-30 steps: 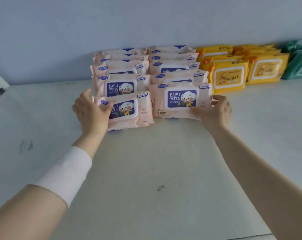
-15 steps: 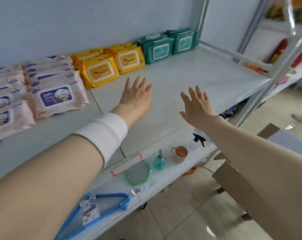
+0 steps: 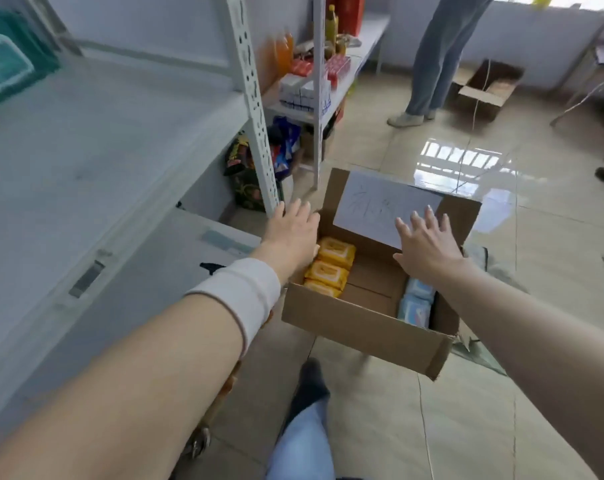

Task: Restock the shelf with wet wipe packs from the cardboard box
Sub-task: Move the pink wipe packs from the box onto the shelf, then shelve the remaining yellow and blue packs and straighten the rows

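An open cardboard box [image 3: 359, 323] stands on the floor to the right of the shelf [image 3: 96, 140]. Inside it, yellow wet wipe packs [image 3: 331, 268] lie in a row at the left and light blue packs [image 3: 416, 303] at the right. My left hand [image 3: 290, 233] hovers over the box's left edge with fingers spread, holding nothing. My right hand [image 3: 428, 245] is spread above the box's right half, also empty. A green pack [image 3: 6, 60] sits on the shelf at the far left. A white sheet [image 3: 380, 209] is stuck to the box's rear flap.
A second rack [image 3: 314, 88] with bottles and small boxes stands behind the shelf's upright [image 3: 252, 105]. Another person's legs [image 3: 432, 60] stand on the tiled floor near another open carton [image 3: 487, 88]. My own leg [image 3: 304, 427] is below the box.
My view swung right and down from the shelf to the box on the floor. Both hands left the pink packs, opened, and moved over the box.
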Available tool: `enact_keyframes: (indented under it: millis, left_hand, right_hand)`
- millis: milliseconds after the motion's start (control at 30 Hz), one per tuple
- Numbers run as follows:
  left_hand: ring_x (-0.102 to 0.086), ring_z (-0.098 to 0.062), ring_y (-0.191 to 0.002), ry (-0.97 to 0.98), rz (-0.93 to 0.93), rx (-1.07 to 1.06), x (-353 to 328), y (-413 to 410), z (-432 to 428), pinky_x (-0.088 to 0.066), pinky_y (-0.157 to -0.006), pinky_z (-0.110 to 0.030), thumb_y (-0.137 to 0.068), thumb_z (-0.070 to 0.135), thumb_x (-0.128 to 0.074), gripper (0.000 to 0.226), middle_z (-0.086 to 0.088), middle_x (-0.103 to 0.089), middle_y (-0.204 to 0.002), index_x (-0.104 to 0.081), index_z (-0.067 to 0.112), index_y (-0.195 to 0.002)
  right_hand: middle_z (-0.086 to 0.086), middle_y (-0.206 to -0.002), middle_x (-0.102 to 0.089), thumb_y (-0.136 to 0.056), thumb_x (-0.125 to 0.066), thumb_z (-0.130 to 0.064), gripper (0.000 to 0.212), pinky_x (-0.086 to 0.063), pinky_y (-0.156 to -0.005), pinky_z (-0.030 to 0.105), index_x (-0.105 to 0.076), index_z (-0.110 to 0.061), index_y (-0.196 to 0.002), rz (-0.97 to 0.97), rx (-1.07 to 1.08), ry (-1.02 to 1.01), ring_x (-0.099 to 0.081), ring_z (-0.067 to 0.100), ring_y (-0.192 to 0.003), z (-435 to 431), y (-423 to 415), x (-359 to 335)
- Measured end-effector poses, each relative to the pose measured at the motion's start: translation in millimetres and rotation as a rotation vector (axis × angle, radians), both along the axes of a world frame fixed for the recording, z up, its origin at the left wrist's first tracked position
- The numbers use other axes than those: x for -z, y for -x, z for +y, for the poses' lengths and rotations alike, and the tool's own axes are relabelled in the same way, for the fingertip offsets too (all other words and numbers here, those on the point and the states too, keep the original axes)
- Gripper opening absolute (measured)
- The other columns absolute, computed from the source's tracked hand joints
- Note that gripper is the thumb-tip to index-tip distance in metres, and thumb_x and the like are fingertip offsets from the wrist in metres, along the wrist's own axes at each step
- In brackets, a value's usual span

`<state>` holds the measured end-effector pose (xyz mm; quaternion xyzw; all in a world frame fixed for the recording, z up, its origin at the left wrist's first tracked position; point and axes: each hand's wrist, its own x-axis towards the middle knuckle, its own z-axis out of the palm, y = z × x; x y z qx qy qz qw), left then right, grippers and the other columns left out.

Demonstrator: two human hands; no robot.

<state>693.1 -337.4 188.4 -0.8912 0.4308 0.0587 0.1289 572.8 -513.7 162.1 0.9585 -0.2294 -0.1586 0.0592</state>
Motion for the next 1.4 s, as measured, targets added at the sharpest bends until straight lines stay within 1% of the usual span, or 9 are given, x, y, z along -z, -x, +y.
enact_keyframes:
  millis: [167, 300, 500, 667, 833, 900, 1067, 1233, 1400]
  left_hand:
    - [-0.010, -0.028, -0.146, -0.088, 0.167, 0.043, 84, -48, -80, -0.012, -0.119, -0.045, -0.097, 0.037, -0.040, 0.060, -0.012, -0.016, -0.157, -0.021, 0.011, -0.147]
    - [-0.011, -0.027, -0.146, -0.179, 0.363, -0.026, 156, -81, -123, -0.013, -0.119, -0.042, -0.096, 0.040, -0.040, 0.063, -0.011, -0.015, -0.157, -0.019, 0.012, -0.148]
    - [-0.033, -0.029, -0.136, -0.203, 0.686, -0.387, 269, -111, -155, -0.031, -0.111, -0.042, -0.092, 0.042, -0.047, 0.066, -0.011, -0.035, -0.148, -0.023, 0.013, -0.147]
    - [-0.039, -0.035, -0.132, -0.074, 0.822, -0.747, 401, -148, -187, -0.035, -0.109, -0.042, -0.089, 0.039, -0.056, 0.073, -0.017, -0.038, -0.143, -0.022, 0.008, -0.146]
    - [-0.036, -0.034, -0.133, 0.102, 0.719, -0.850, 499, -191, -220, -0.031, -0.110, -0.040, -0.089, 0.033, -0.058, 0.068, -0.018, -0.036, -0.143, -0.027, 0.004, -0.142]
    - [-0.032, -0.034, -0.134, 0.133, 0.647, -0.809, 520, -198, -226, -0.027, -0.110, -0.039, -0.089, 0.036, -0.057, 0.072, -0.019, -0.034, -0.144, -0.024, 0.003, -0.144]
    - [-0.032, -0.033, -0.134, 0.240, 0.533, -0.847, 537, -201, -232, -0.027, -0.109, -0.037, -0.080, 0.045, -0.066, 0.089, -0.019, -0.033, -0.142, -0.021, 0.003, -0.145]
    - [-0.039, -0.029, -0.131, 0.162, 0.711, -0.911, 542, -212, -243, -0.038, -0.107, -0.036, -0.061, 0.055, -0.078, 0.097, -0.015, -0.042, -0.137, -0.038, 0.006, -0.135]
    - [-0.043, -0.025, -0.129, 0.294, 0.813, -0.823, 539, -213, -251, -0.040, -0.106, -0.036, -0.058, 0.042, -0.085, 0.096, -0.009, -0.047, -0.136, -0.039, 0.011, -0.136]
  right_hand:
    - [0.015, -0.157, -0.011, -0.097, -0.039, -0.036, 0.064, -0.007, -0.116, 0.053, -0.010, -0.014, -0.150, 0.108, 0.080, -0.082, -0.001, 0.037, -0.146, -60, -24, 71]
    - [0.014, -0.157, -0.011, -0.098, -0.036, -0.027, 0.061, -0.007, -0.116, 0.051, -0.007, -0.014, -0.151, 0.242, 0.146, -0.239, 0.000, 0.036, -0.146, -79, -39, 142]
    - [0.011, -0.158, -0.011, -0.099, -0.036, -0.032, 0.064, -0.009, -0.118, 0.044, -0.005, -0.016, -0.151, 0.402, 0.336, -0.572, -0.002, 0.031, -0.147, -75, -49, 252]
    - [0.012, -0.152, -0.029, -0.094, -0.044, -0.047, 0.074, -0.024, -0.114, 0.034, -0.014, -0.011, -0.150, 0.299, 0.636, -0.912, -0.022, 0.028, -0.143, -75, -92, 368]
    - [0.012, -0.135, -0.051, -0.089, -0.057, -0.042, 0.061, -0.039, -0.098, 0.030, -0.041, -0.007, -0.136, 0.079, 0.919, -1.207, -0.048, 0.030, -0.126, -83, -155, 475]
    - [0.009, -0.127, -0.057, -0.082, -0.067, -0.041, 0.059, -0.045, -0.097, 0.032, -0.050, -0.010, -0.128, -0.046, 1.023, -1.281, -0.053, 0.029, -0.120, -76, -174, 506]
    - [0.013, -0.136, -0.040, -0.070, -0.077, -0.040, 0.085, -0.041, -0.100, 0.036, -0.036, -0.008, -0.138, -0.116, 1.193, -1.206, -0.045, 0.029, -0.125, -54, -193, 528]
    - [0.010, -0.118, -0.059, -0.066, -0.080, -0.041, 0.067, -0.050, -0.091, 0.041, -0.052, -0.007, -0.117, -0.192, 1.306, -1.211, -0.058, 0.029, -0.109, -50, -198, 532]
    - [0.004, -0.104, -0.068, -0.071, -0.078, -0.035, 0.049, -0.051, -0.081, 0.032, -0.061, -0.010, -0.109, -0.186, 1.372, -1.367, -0.065, 0.024, -0.098, -60, -202, 529]
